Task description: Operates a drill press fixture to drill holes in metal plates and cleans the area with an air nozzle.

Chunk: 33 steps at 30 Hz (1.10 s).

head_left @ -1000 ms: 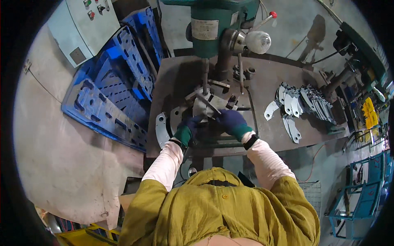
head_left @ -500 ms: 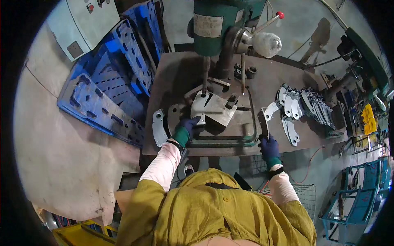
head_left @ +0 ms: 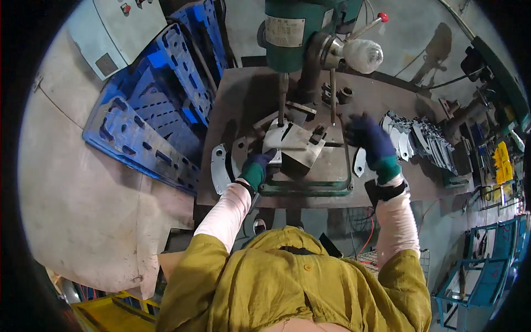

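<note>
My left hand, in a dark blue glove, closes on the near end of a curved metal plate. That plate lies in a steel fixture on the drill press's base, directly below the spindle. The green drill press has a lever with a red knob. My right hand, gloved alike, is raised right of the fixture; motion smears its fingers. Just below it a loose curved plate lies on the table, partly covered by the hand.
More curved plates lie left of my left hand. At the right, a pile of plates covers part of the brown table. Blue plastic pallets lean at the left, and teal metal racks stand at the lower right.
My right hand has moved up and forward from the table's front edge to beside the fixture. My left hand stays on the plate. The view has shifted slightly.
</note>
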{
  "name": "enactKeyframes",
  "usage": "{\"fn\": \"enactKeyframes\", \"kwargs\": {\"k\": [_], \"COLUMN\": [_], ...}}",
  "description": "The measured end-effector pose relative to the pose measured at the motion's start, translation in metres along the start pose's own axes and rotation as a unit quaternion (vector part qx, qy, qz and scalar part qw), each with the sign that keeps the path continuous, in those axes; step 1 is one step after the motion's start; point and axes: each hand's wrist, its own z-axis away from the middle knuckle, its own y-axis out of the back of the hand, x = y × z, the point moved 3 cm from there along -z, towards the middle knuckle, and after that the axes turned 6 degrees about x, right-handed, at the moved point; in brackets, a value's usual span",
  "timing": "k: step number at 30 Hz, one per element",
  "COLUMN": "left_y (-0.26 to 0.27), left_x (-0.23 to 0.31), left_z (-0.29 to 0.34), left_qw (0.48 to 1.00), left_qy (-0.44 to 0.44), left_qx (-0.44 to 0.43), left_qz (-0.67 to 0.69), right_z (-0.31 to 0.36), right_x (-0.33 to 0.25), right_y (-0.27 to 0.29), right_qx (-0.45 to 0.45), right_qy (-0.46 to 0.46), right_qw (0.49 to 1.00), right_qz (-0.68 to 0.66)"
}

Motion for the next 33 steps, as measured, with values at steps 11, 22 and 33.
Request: {"fn": "enactKeyframes", "kwargs": {"k": [11, 22, 33], "left_y": [-0.03, -0.019, 0.038], "left_x": [0.022, 0.03, 0.173], "left_z": [0.042, 0.046, 0.086], "left_qw": [0.999, 0.998, 0.66], "left_qy": [0.04, -0.015, -0.635], "left_qx": [0.006, -0.039, 0.097], "left_qz": [-0.014, -0.04, -0.39], "right_z": [0.021, 0.034, 0.092], "right_x": [-0.151, -0.14, -0.151], "right_y": [-0.157, -0.163, -0.104], "right_qx": [-0.311, -0.303, 0.187], "right_qy": [-0.214, -0.181, 0.274], "right_qw": [0.786, 0.817, 0.943], "right_qz": [-0.49, -0.457, -0.028]}}
